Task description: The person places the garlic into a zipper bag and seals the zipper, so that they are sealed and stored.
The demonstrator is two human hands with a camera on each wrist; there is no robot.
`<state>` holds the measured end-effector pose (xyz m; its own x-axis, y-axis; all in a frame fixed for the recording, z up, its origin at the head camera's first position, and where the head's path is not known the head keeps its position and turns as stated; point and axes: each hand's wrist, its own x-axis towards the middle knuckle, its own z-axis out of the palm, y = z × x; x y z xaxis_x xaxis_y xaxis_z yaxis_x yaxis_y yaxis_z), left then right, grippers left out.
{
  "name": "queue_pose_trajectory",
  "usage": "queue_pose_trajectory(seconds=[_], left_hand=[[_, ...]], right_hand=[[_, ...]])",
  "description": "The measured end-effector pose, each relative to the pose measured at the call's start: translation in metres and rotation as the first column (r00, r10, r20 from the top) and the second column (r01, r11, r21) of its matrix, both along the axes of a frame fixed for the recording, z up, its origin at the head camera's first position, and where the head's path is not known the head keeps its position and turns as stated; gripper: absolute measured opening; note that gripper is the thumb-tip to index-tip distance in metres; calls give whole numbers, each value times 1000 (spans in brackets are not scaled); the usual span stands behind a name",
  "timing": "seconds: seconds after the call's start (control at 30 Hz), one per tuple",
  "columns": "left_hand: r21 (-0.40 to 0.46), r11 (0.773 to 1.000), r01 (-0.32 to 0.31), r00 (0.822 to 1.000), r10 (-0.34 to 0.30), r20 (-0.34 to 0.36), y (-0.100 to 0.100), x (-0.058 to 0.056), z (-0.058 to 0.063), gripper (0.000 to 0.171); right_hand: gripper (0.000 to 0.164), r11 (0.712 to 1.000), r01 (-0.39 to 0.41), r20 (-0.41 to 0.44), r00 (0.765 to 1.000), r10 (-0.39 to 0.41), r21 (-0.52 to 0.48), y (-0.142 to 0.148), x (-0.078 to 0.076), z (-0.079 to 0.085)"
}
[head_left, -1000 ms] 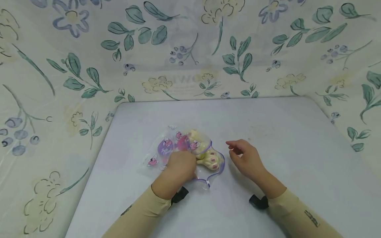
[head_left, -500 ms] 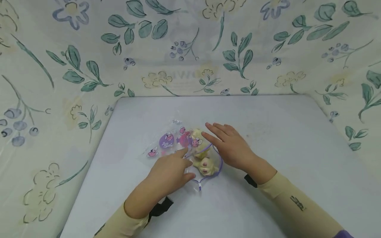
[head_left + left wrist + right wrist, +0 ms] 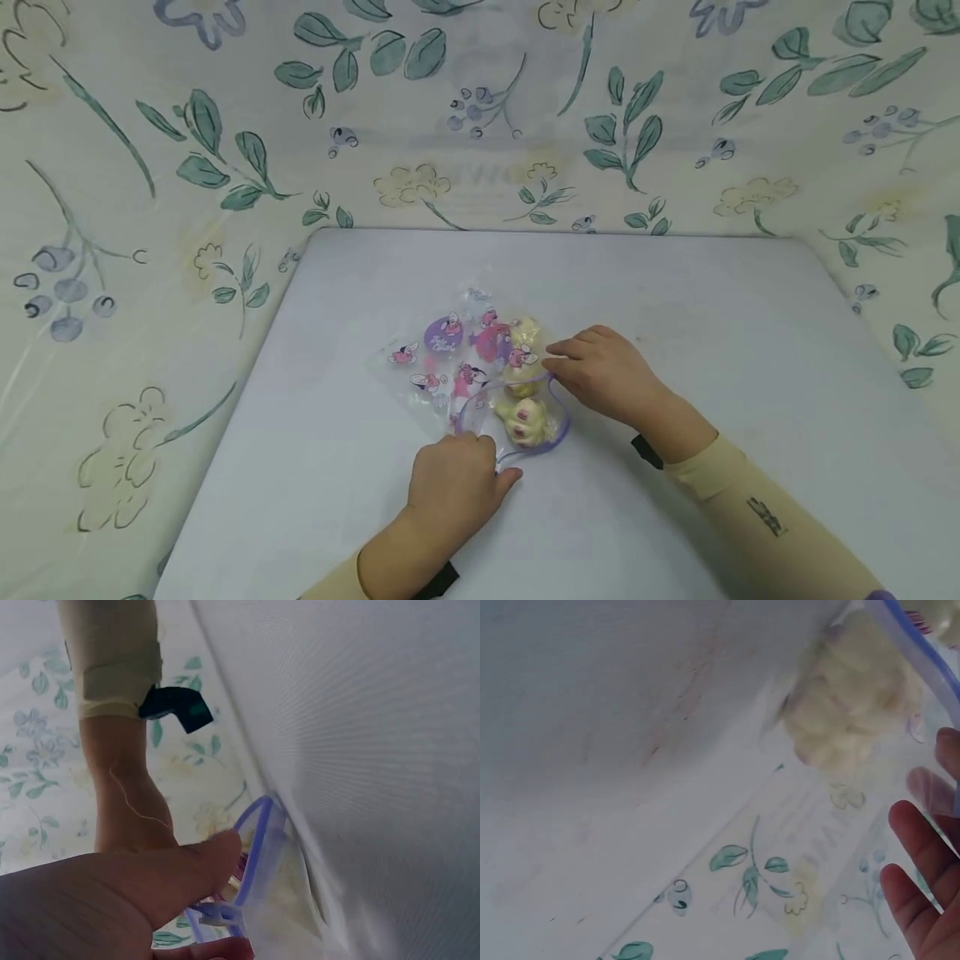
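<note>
A clear plastic zip bag (image 3: 444,335) with pink cartoon prints lies on the table in the head view. Its purple zip edge (image 3: 561,433) forms a gaping loop. Pale yellow pieces (image 3: 527,422) with pinkish marks sit inside the bag; their kind is unclear. My left hand (image 3: 453,483) grips the near side of the bag's mouth. In the left wrist view, the zip slider (image 3: 217,912) shows between thumb and finger. My right hand (image 3: 603,371) pinches the mouth's right side, one fingertip (image 3: 930,787) showing through the film in the right wrist view.
The white table (image 3: 712,325) has a straight far edge and rounded corners. A floral sheet (image 3: 247,142) hangs behind it and runs along the sides. Black straps (image 3: 647,451) sit at the wrists.
My left hand has left the bag's top and come to the near side of its mouth. The right hand first moved left to the bag and now pinches its edge.
</note>
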<state>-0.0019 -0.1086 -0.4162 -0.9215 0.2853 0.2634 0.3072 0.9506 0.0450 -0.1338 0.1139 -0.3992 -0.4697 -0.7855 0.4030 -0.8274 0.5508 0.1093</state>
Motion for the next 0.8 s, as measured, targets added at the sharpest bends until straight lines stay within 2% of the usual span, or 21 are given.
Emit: queue_pose_trajectory(seconds=[0.13, 0.27, 0.43, 0.67, 0.8], left_hand=[[-26, 1000, 13, 998, -11, 56, -3, -1, 2, 40], [-42, 999, -14, 998, 17, 53, -7, -3, 3, 33], [-37, 998, -57, 998, 57, 12, -17, -10, 5, 29], [-36, 995, -96, 993, 94, -66, -32, -16, 4, 27], [-35, 994, -106, 989, 102, -104, -39, -19, 3, 26]], right_hand=[[26, 1000, 9, -3, 1000, -9, -13, 8, 2, -3], [28, 999, 38, 4, 999, -38, -11, 20, 4, -8], [30, 996, 77, 16, 997, -76, -40, 39, 7, -13], [32, 985, 25, -12, 1000, -28, -171, 58, 12, -22], [35, 978, 32, -7, 999, -34, -204, 66, 17, -26]])
